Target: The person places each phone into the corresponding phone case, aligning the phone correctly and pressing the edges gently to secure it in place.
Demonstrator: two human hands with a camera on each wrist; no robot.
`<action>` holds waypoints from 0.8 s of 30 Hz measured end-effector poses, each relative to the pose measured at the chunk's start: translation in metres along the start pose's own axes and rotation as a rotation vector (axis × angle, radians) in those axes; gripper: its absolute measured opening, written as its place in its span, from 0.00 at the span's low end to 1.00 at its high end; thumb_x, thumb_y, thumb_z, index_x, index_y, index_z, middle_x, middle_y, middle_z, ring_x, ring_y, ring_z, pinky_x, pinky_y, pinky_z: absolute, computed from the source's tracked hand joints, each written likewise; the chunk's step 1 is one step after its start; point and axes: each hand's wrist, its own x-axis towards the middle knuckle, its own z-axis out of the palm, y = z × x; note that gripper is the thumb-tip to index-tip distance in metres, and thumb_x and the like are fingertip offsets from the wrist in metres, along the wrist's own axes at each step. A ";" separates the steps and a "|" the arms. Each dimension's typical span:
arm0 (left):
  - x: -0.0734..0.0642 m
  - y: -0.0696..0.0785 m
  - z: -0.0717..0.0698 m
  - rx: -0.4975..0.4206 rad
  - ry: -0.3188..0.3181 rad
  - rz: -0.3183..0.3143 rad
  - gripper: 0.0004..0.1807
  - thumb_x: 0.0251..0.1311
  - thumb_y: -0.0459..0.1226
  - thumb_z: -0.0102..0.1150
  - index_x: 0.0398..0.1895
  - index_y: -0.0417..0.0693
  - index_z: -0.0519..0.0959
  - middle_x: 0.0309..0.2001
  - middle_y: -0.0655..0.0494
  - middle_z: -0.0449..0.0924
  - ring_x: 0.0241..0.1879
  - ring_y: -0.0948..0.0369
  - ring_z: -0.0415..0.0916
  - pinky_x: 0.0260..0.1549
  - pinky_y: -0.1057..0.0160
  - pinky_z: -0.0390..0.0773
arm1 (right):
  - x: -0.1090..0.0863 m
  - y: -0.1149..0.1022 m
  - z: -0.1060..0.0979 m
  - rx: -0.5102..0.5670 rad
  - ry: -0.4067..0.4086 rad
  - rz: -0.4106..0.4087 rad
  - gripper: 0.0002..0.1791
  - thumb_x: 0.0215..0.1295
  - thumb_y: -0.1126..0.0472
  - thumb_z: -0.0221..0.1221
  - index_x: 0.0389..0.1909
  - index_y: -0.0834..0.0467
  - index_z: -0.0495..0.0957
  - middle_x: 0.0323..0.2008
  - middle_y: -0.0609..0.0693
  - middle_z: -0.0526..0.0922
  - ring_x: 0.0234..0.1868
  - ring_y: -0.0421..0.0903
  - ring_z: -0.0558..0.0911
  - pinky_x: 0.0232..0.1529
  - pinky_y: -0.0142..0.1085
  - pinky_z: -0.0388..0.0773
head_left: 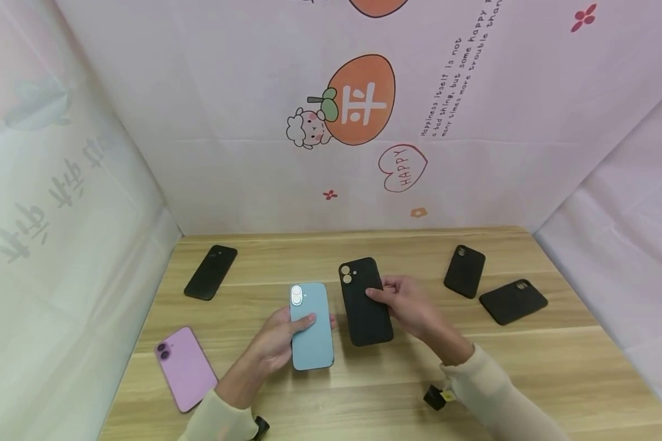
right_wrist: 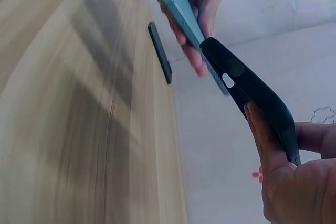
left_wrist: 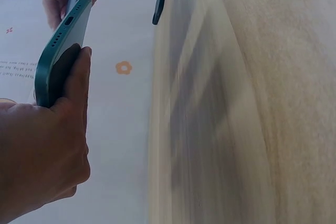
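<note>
While the left hand [head_left: 276, 342] grips a light blue phone [head_left: 315, 343] above the desk [head_left: 364, 407], the right hand [head_left: 410, 305] has a black phone case [head_left: 366, 320] pinched just beside it, and some purple phone [head_left: 187, 370] lies off left.

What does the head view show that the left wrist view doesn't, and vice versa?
Only the head view: the purple phone, black phone at left, heart drawing.
Only the left wrist view: the charging port and tiny holes in the end of the blue phone.
Both: the left hand gripping that phone, the right hand holding a black case, and the wooden table.
</note>
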 end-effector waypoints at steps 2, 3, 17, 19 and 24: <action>-0.001 0.000 0.002 0.019 0.026 -0.014 0.29 0.82 0.33 0.48 0.81 0.35 0.56 0.68 0.34 0.76 0.68 0.44 0.76 0.73 0.36 0.66 | 0.000 -0.001 0.005 0.022 -0.007 -0.008 0.11 0.75 0.70 0.61 0.49 0.76 0.79 0.34 0.52 0.90 0.42 0.43 0.90 0.45 0.36 0.89; -0.001 0.000 0.002 0.026 0.034 -0.019 0.30 0.82 0.33 0.49 0.81 0.35 0.56 0.70 0.33 0.74 0.69 0.44 0.74 0.73 0.36 0.66 | -0.001 -0.001 0.007 0.028 -0.009 -0.011 0.11 0.75 0.70 0.61 0.49 0.76 0.79 0.34 0.52 0.90 0.42 0.43 0.90 0.45 0.36 0.89; -0.003 0.002 0.007 0.016 -0.007 -0.003 0.30 0.82 0.35 0.50 0.80 0.35 0.58 0.75 0.38 0.68 0.72 0.49 0.68 0.76 0.40 0.63 | -0.001 0.001 0.029 0.080 -0.055 -0.023 0.17 0.76 0.69 0.60 0.57 0.78 0.77 0.36 0.53 0.92 0.42 0.43 0.91 0.46 0.39 0.89; -0.003 0.003 0.008 -0.011 -0.028 -0.002 0.30 0.82 0.37 0.51 0.80 0.36 0.58 0.76 0.39 0.67 0.73 0.50 0.67 0.77 0.41 0.61 | -0.001 0.002 0.032 0.088 -0.057 -0.020 0.17 0.76 0.69 0.60 0.58 0.78 0.77 0.37 0.54 0.92 0.43 0.44 0.91 0.47 0.40 0.89; -0.004 0.005 0.009 -0.062 -0.072 -0.002 0.32 0.82 0.40 0.51 0.81 0.36 0.57 0.77 0.41 0.66 0.76 0.51 0.65 0.78 0.44 0.60 | 0.000 0.002 0.038 0.098 -0.074 -0.023 0.18 0.76 0.70 0.59 0.60 0.79 0.76 0.39 0.55 0.92 0.44 0.45 0.91 0.49 0.41 0.89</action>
